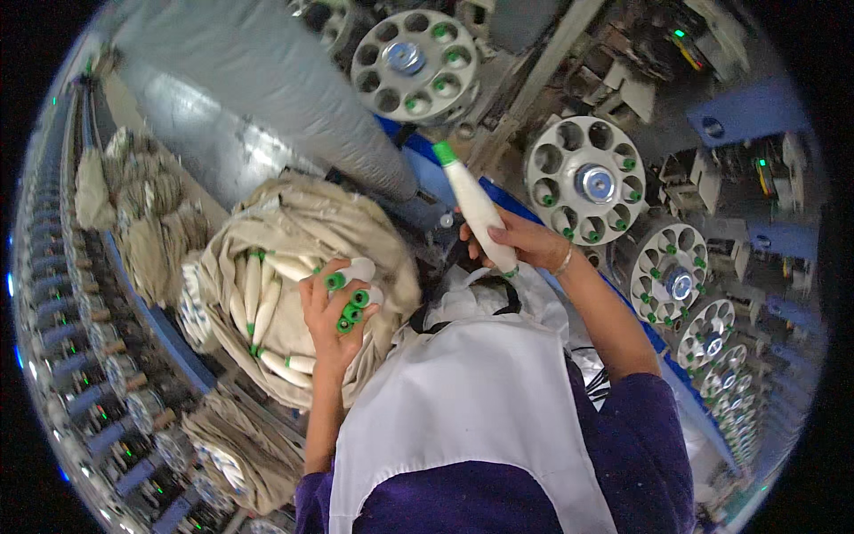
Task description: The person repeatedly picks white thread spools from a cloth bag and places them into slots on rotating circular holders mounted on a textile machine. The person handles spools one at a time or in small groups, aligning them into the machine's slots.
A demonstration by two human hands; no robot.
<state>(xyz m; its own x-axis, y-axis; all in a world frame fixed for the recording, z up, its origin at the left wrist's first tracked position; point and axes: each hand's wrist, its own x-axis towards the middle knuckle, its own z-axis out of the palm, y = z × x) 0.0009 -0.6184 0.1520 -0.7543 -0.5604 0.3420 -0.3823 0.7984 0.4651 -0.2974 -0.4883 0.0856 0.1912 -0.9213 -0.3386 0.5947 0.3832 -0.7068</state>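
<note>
Our right hand closes round a tilted white bobbin near the round carousel, while our left hand clutches several green-ended tubes above the sack, so crowded one could slip.

Dim light, glare on a shiny grey surface beyond the left hand, white apron below the right hand bright (though softly shadowed), machine row far left curved and blurry.
</note>
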